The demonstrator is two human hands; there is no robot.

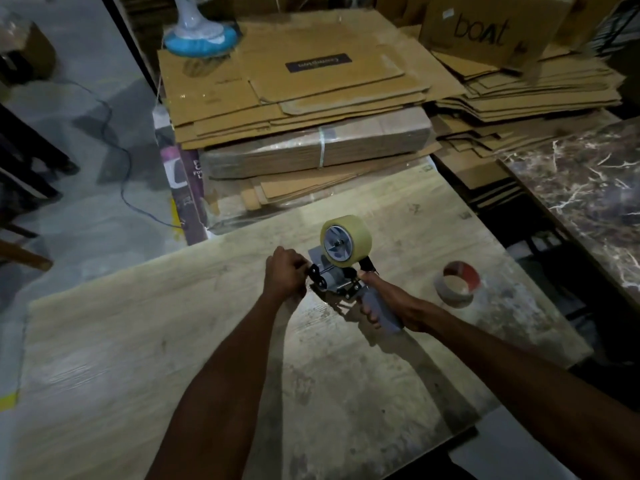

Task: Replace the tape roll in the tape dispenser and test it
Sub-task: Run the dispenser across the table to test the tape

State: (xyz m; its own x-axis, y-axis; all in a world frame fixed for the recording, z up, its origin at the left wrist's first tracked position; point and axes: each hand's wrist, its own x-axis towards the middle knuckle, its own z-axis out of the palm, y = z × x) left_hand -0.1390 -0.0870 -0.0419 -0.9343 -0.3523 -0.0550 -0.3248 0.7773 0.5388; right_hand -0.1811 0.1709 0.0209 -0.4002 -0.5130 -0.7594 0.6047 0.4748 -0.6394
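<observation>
The tape dispenser point(337, 284) stands on the wooden table point(138, 341), a full clear tape roll point(348, 239) mounted on its hub. My right hand point(375, 306) is wrapped around its grey handle. My left hand point(285, 277) is closed at the dispenser's front end, by the black roller and metal plate; whether it pinches the tape end is hidden by the fingers. A used-up cardboard core point(457, 284) with a red inner face lies on the table to the right, apart from both hands.
Stacks of flattened cardboard boxes point(294, 98) rise beyond the table's far edge, with a "boat" carton point(485, 29) at the back right. A dark marble slab point(588, 188) lies to the right. A fan base point(201, 39) stands on the cardboard. A blue cable crosses the floor on the left.
</observation>
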